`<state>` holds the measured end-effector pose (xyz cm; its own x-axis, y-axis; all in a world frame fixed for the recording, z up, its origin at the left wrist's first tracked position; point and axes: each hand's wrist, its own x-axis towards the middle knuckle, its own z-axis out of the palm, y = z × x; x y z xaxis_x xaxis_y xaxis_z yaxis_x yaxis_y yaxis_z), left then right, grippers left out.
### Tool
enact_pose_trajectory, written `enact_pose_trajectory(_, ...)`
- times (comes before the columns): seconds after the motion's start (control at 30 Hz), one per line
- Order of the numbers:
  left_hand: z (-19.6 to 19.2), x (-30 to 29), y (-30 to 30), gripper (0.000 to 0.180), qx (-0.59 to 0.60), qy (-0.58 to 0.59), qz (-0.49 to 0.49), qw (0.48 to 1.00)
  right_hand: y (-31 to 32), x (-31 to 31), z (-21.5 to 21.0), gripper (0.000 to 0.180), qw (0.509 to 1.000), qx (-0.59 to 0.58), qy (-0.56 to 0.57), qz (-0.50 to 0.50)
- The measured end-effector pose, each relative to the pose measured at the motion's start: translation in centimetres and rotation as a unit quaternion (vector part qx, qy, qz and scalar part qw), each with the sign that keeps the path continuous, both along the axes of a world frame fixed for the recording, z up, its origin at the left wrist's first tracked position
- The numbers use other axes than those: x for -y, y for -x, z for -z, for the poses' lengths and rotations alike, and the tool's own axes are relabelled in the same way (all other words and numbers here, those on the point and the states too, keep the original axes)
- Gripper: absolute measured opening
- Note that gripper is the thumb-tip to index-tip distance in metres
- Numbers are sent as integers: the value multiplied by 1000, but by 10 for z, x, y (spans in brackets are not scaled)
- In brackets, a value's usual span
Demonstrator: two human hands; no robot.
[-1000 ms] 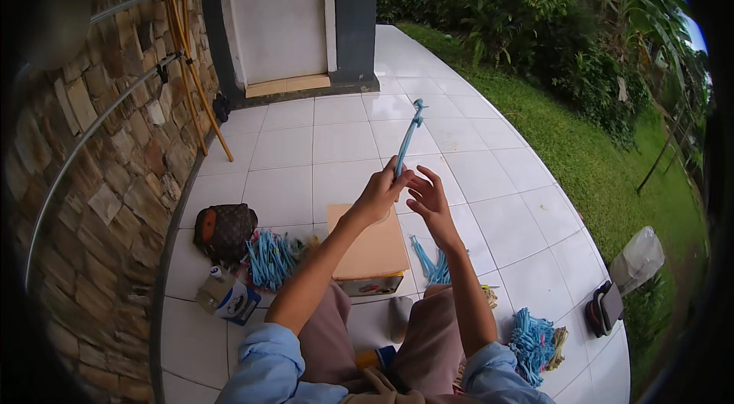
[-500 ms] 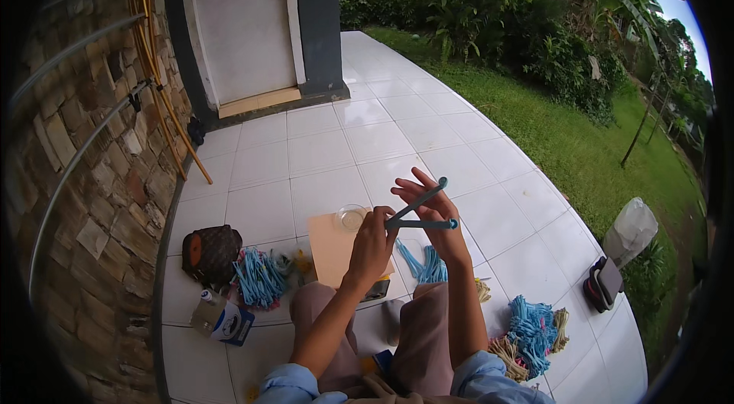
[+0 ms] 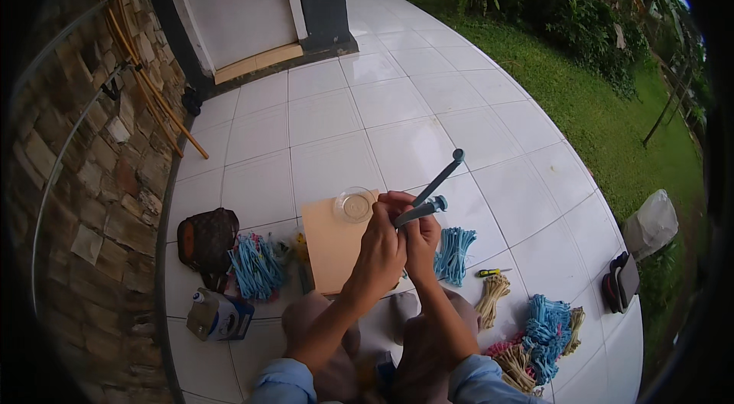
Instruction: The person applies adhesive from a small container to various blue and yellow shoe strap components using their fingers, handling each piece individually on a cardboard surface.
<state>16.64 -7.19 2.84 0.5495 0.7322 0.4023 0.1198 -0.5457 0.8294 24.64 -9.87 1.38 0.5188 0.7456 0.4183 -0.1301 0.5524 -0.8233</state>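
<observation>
The left hand and right hand curl their fingers around slim, knob-ended blue-grey strips, raised above the glossy tiled floor; a clear, round bowl sits on a smooth tan board.

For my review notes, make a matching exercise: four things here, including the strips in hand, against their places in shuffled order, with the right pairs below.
Things
1. Blue-grey strips
2. Clear round dish
3. Yellow-and-black tool
4. Brown bag

Places
A. Just beyond a beige bundle
B. Nearest the stone wall
C. Held where the left hand and right hand meet
D. On the tan board

Pairs: 1-C, 2-D, 3-A, 4-B
</observation>
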Motion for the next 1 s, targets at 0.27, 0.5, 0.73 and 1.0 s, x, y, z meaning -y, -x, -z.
enact_pose_trajectory(0.27,71,-37,-2,32,165,355,152,907,-13,-2,34,32,984,-29,83,153)
enact_pose_trajectory(0.5,64,-37,4,27,167,304,234,908,-29,4,36,29,978,-18,136,160)
enact_pose_trajectory(0.73,39,-57,31,29,76,148,118,979,-50,1,-12,45,977,-67,176,97)
enact_pose_trajectory(1.0,45,-42,12,13,249,268,66,928,-16,1,25,59,974,-127,166,-81)
